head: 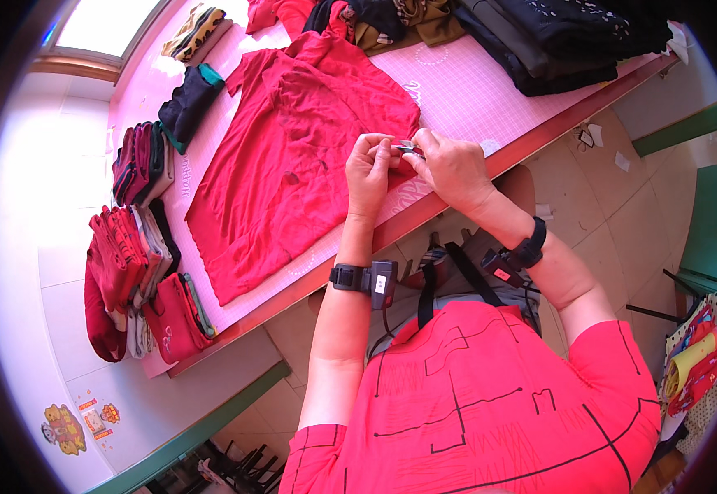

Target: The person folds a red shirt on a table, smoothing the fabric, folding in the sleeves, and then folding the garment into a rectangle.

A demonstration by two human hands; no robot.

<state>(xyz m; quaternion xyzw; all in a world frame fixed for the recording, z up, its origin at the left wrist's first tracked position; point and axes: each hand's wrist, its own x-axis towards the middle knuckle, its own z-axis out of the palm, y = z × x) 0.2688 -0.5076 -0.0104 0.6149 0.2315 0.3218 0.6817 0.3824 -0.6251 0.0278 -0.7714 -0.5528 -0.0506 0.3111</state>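
A red cloth garment (284, 154) lies spread out and wrinkled on the table, with a few darker patches on it. Over its edge nearest me, my right hand (454, 167) grips a small metal tool (406, 147), which looks like thread snips or small scissors. Close to the tool's tip is my left hand (372, 167), thumb and fingers pinched together. Whether thread or cloth is between those fingertips is too small to tell. Both forearms reach over the table's front edge.
Folded clothes (114, 259) stand in stacks along the table's left end. Dark folded garments (550, 49) are piled at the back right, beside a heap of mixed clothes (389, 18). The red table edge (519, 148) runs before me. Patterned cloths (704, 358) lie at the far right.
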